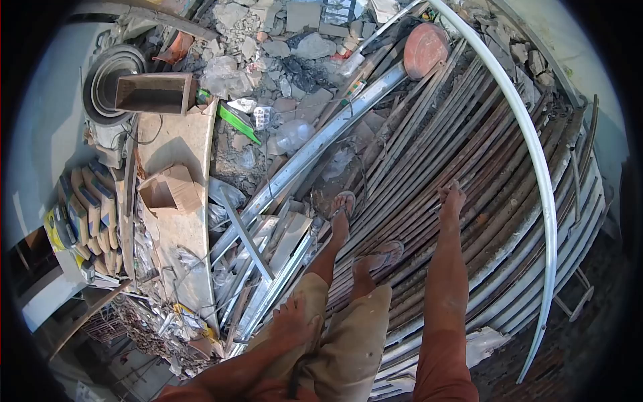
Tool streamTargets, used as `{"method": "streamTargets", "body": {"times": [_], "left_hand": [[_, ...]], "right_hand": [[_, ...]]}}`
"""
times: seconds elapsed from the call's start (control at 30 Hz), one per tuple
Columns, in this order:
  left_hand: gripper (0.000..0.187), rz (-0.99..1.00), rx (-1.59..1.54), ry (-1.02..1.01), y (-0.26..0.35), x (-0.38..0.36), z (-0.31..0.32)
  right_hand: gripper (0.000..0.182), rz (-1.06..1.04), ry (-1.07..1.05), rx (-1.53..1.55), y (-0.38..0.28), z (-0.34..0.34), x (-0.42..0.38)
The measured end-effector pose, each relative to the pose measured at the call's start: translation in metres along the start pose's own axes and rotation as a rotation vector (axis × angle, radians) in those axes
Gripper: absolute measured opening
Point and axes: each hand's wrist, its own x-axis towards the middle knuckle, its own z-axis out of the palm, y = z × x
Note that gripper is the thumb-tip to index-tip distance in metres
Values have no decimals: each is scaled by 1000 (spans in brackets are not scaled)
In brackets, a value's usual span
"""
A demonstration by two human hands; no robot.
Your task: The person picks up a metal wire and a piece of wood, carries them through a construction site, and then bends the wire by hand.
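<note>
Rubble (pixel 295 50) beyond rusty bars (pixel 429 167), right hand (pixel 452 199) fingers released above them, left hand (pixel 295 321) fingers loose on thigh

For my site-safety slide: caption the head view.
Person standing on stacked rusty rods, right hand reaching down to them, left hand on thigh.

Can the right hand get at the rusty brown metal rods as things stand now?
Probably yes. The right hand is stretched out low over the pile of rusty brown metal rods, fingers down at their surface, and nothing lies between. Whether it already touches them cannot be told.
</note>
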Motion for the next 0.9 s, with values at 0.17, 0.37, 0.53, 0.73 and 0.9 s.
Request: {"method": "streamTargets", "body": {"times": [0.17, 0.37, 0.53, 0.73, 0.9], "left_hand": [[75, 25, -12, 109, -6, 6, 11], [77, 8, -81, 77, -2, 14, 3], [64, 41, -751, 162, -15, 53, 6], [53, 331, -2175, -265, 48, 44, -145], [31, 315, -1942, -471, 44, 20, -149]], "right_hand": [[28, -105, 175, 409, 27, -23, -43], [25, -455, -171, 207, -15, -33, -224], [27, -125, -475, 537, -58, -56, -309], [29, 203, -631, 619, -73, -91, -364], [30, 62, -477, 212, -80, -87, -386]]}}
